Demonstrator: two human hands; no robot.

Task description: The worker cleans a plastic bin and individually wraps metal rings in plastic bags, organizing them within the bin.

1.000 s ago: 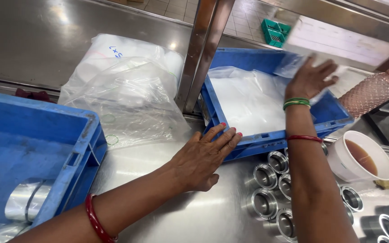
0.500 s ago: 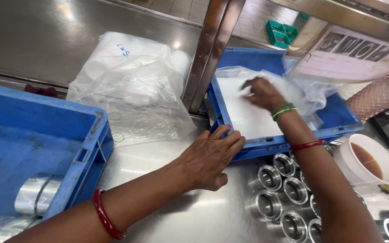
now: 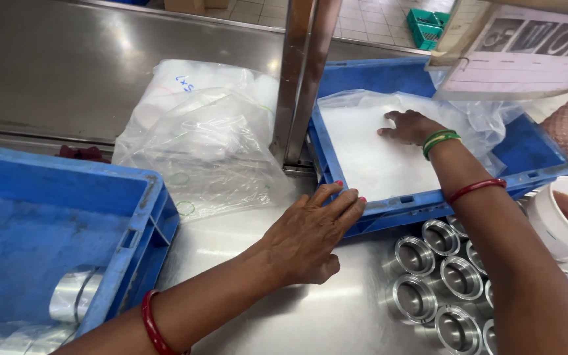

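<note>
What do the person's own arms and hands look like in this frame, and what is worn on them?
Both forearms are bare, with no sleeves or gloves in view. The left hand has pink-red polish on its nails, and a red bangle sits on that forearm. Behind the right hand, the wrist carries green bangles, with a thin red bangle further up the forearm.

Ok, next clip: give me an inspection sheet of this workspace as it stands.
Surface: steel table, shiny.
Job's things: blue crate lined with a clear plastic sheet.
Clutter: heap of clear bags; second blue crate with a metal piece inside; machined metal rings; white tub of brown liquid.
Grippers: left hand flat on the table, fingertips at the crate's front edge; right hand pressing on the liner.
Cables: nothing seen.
Surroundings: steel post, paper sheet, green basket on a tiled floor.
</note>
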